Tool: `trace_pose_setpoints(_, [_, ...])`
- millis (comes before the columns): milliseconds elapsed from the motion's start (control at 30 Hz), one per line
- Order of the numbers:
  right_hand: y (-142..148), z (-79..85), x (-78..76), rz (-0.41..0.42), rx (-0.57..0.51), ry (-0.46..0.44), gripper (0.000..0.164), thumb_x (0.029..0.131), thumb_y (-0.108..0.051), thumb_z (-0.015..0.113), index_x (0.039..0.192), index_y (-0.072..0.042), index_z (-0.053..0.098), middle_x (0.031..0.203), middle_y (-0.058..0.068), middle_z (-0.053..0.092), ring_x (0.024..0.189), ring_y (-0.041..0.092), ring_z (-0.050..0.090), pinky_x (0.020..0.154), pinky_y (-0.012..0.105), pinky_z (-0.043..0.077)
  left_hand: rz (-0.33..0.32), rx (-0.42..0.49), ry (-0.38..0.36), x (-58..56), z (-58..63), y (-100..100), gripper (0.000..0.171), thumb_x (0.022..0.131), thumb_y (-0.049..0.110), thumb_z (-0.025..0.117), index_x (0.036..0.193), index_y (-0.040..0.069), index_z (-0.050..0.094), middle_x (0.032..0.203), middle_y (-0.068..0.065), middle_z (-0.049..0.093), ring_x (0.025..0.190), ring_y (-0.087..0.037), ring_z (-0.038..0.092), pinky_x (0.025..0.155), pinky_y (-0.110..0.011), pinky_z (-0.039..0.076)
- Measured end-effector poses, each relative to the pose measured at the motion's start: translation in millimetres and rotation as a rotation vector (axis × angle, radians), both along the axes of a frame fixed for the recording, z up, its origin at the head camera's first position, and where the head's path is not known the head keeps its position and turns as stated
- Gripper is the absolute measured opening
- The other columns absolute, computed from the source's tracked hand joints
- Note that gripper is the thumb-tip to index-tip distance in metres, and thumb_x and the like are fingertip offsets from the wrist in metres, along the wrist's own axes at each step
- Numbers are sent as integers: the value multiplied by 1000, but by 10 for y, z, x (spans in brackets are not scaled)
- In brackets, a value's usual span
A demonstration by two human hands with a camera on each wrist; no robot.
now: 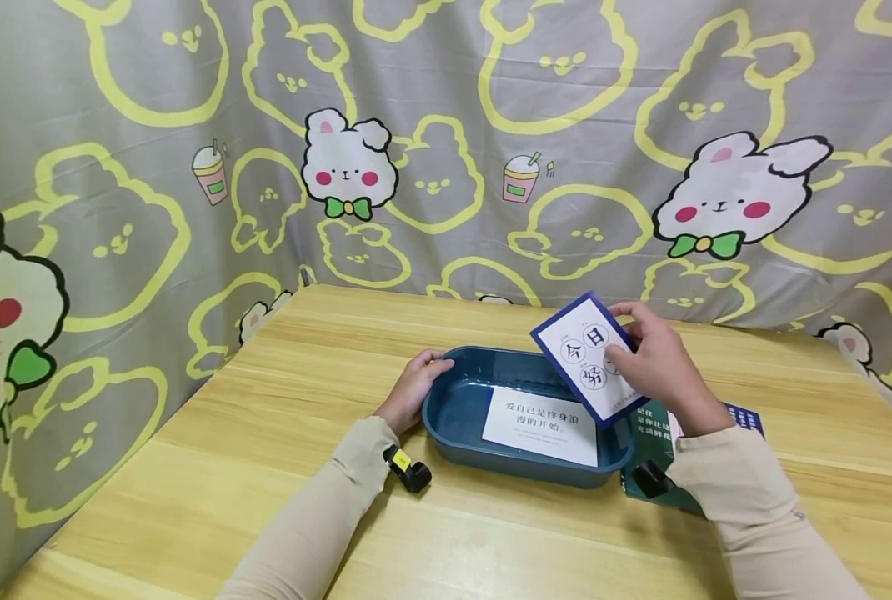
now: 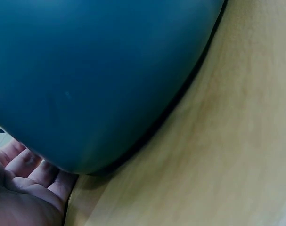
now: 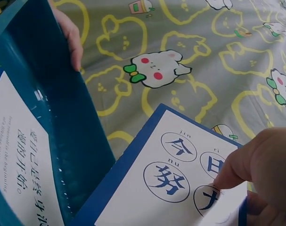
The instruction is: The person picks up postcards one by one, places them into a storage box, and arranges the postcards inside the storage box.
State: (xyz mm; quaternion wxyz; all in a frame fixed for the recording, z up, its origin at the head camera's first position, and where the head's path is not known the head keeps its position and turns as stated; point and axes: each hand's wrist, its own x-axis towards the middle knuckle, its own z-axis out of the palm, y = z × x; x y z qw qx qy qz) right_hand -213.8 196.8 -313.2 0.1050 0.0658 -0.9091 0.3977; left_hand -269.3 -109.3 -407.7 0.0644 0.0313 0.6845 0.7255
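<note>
Left hand (image 1: pixel 410 390) grips left end of blue-green tray (image 1: pixel 521 468), fingers at rim and outer wall; forearm angles inward. Between hands, in tray: white card (image 1: pixel 539 425), dark printed lettering. Right hand (image 1: pixel 659 367) pinches blue-bordered card (image 1: pixel 577 367), thumb on face, fingers behind; circled characters showing, card slanted above tray's right end. Right forearm slopes inward from lower right. Beneath right wrist: green card (image 1: pixel 652 442), pale lettering, on table (image 1: pixel 326 358).

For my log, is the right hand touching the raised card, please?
Touching: in the right wrist view, the right hand pinches the raised card, thumb on its face.
</note>
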Motion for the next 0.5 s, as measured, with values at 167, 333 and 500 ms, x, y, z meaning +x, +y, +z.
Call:
trace_pose_setpoints(167, [-45, -26, -11, 25, 17, -5, 50, 91, -2, 58, 138, -4, 41, 112, 27, 57, 90, 38, 59, 71, 51, 55, -2, 34, 11, -7, -12, 7, 13, 96, 13, 54, 105, 2, 54, 99, -8, 60, 89, -17, 58, 74, -26, 49])
trace_pose_setpoints(333, [-88, -49, -26, 56, 20, -25, 52, 89, 2, 57, 138, -4, 41, 111, 26, 57, 89, 37, 58, 70, 48, 56, -1, 32, 9, -18, -21, 8, 12, 96, 12, 54, 103, 3, 54, 99, -7, 59, 89, -18, 58, 74, -25, 49])
trace_pose_setpoints(500, [-126, -89, -44, 103, 58, -26, 53, 87, 4, 57, 138, -5, 43, 111, 26, 58, 89, 36, 58, 72, 47, 56, -6, 25, 4, -24, -23, 4, 14, 97, 14, 54, 105, 3, 54, 102, -9, 59, 92, -20, 58, 76, -27, 49])
